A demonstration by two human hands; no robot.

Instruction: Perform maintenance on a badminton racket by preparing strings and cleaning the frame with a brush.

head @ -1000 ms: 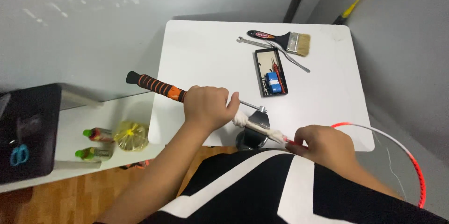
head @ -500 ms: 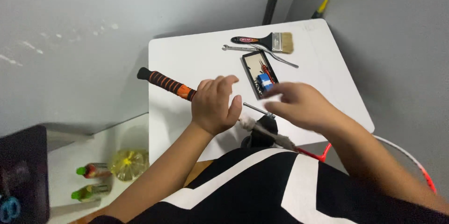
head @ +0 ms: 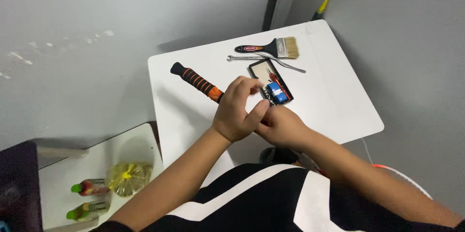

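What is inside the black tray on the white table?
The black tray holds a blue block and a thin red tool lying lengthwise; its far end shows bare pale lining. The left hand covers the near corner, so anything there is hidden.

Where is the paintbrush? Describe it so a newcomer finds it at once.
On the white square table, look to the far edge near the wall. The black-handled flat paintbrush with pale bristles lies there, just beyond a thin metal spanner; only it has bristles.
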